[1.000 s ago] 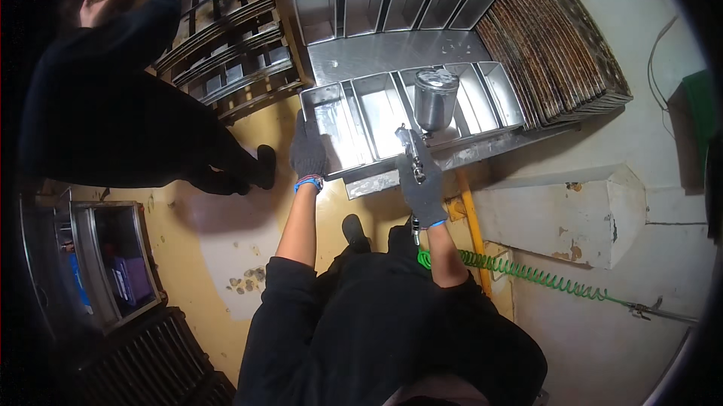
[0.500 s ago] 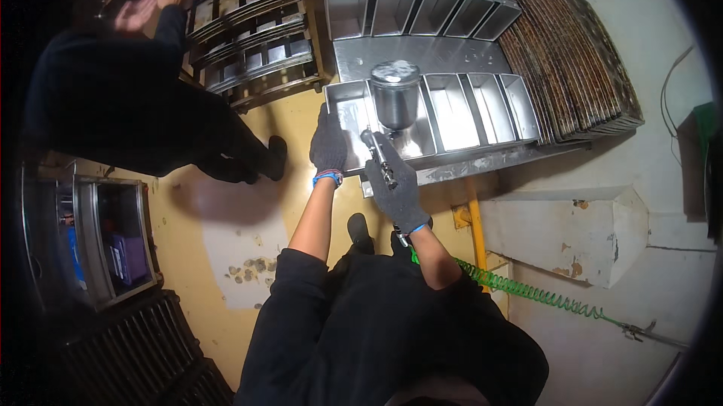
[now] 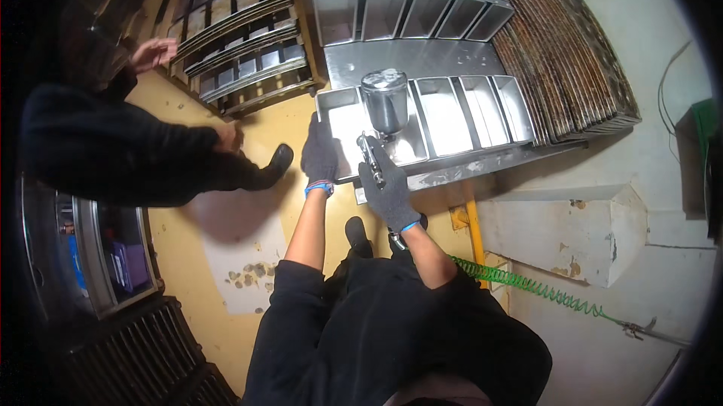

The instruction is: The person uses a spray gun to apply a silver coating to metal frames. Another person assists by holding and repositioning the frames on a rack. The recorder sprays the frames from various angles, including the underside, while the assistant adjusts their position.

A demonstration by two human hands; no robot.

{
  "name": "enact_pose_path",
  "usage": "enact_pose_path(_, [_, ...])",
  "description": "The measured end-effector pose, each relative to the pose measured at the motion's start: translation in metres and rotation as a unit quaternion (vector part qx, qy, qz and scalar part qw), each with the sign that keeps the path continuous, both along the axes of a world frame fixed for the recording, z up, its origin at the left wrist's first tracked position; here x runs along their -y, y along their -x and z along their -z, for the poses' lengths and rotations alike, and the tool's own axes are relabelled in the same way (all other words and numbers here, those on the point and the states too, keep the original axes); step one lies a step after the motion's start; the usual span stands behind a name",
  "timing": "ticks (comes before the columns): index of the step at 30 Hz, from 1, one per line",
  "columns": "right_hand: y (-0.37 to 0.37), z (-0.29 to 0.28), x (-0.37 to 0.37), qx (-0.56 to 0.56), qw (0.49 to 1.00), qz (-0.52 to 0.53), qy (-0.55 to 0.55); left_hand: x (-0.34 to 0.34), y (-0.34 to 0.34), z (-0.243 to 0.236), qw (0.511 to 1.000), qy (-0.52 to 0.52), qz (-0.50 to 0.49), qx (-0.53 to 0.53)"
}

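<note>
A row of joined metal loaf pans [image 3: 446, 116] lies on a steel table, open sides up. My left hand [image 3: 320, 151], in a dark knit glove, grips the left end of this row. The thumb and most fingertips are hidden against the pan wall. My right hand [image 3: 390, 196], gloved too, is wrapped round a spray gun [image 3: 369, 156]. On top of the gun sits a dark metal cup [image 3: 385, 108] with whitish residue on its lid. The gun is over the left pans, and its cup hides part of the second one.
Behind stands a stack of similar pans [image 3: 413, 16]; rusty pan stacks [image 3: 570, 56] lean at the right. A green coiled air hose [image 3: 531, 291] runs from my right side to the wall. At left a co-worker [image 3: 120, 146] stands by a rack of pans [image 3: 239, 44].
The co-worker has lowered one hand and leaned lower beside the rack. The view has shifted slightly. The leftmost pan looks brighter; my hands keep their grips.
</note>
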State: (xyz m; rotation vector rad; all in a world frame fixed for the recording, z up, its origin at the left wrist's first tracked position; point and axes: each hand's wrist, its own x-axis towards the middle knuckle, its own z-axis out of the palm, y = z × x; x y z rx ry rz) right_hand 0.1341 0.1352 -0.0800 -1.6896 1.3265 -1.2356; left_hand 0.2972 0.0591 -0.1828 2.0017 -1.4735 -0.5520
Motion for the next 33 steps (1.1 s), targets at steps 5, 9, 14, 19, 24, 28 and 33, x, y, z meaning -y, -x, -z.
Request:
enact_pose_path(5, [0.079,-0.034,-0.032,0.148,0.983,-0.059,-0.089,0.0,0.03,-0.058,0.966,0.2,-0.042,0.159])
enact_pose_path(9, [0.142,-0.085,-0.065,0.195,0.955,0.027,-0.22,0.079,0.099,-0.11,0.942,0.277,0.161,0.098])
enact_pose_path(14, [0.205,-0.104,-0.089,0.039,0.952,0.139,-0.271,0.188,0.153,-0.073,0.904,-0.068,0.401,0.132])
enact_pose_path(19, [0.269,-0.088,-0.102,0.038,0.966,0.191,-0.171,0.224,0.139,-0.055,0.852,-0.11,0.51,0.046])
enact_pose_path(24, [0.308,-0.082,-0.087,0.019,0.978,0.177,-0.11,0.193,0.16,-0.063,0.924,-0.078,0.285,0.242])
enact_pose_path(28, [0.338,-0.08,-0.081,0.023,0.978,0.183,-0.097,0.143,0.16,-0.131,0.916,0.11,0.301,0.24])
enact_pose_path(33, [0.382,-0.043,-0.069,0.35,0.901,0.2,-0.16,0.046,0.198,-0.206,0.906,0.124,0.309,0.26])
